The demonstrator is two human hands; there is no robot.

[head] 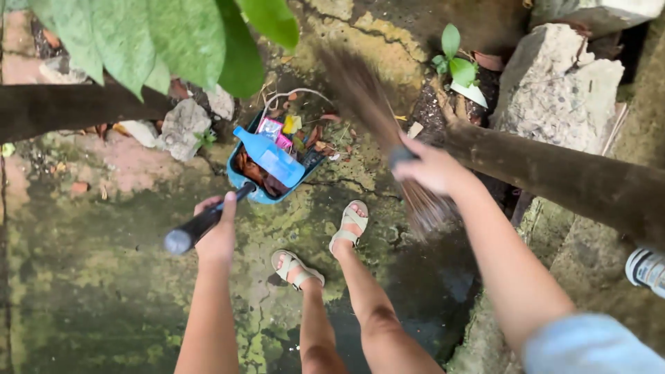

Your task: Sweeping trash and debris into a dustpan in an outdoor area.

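Note:
My left hand (218,232) grips the black handle (201,225) of a blue dustpan (242,181) that rests on the mossy ground. The pan holds a light blue plastic bottle (271,156), dry leaves and coloured wrappers. My right hand (429,166) is closed around a stick broom (367,104); its bristles are blurred and reach up-left toward the litter beside the pan. My two feet in pale sandals (348,227) stand just below the dustpan.
Broken concrete chunks (557,90) lie at the upper right, smaller stones (181,125) at the left. Two tree trunks (568,176) cross the view. Large green leaves (159,41) hang at the top. A small seedling (456,62) grows by the rubble. A white container (648,270) sits at the right edge.

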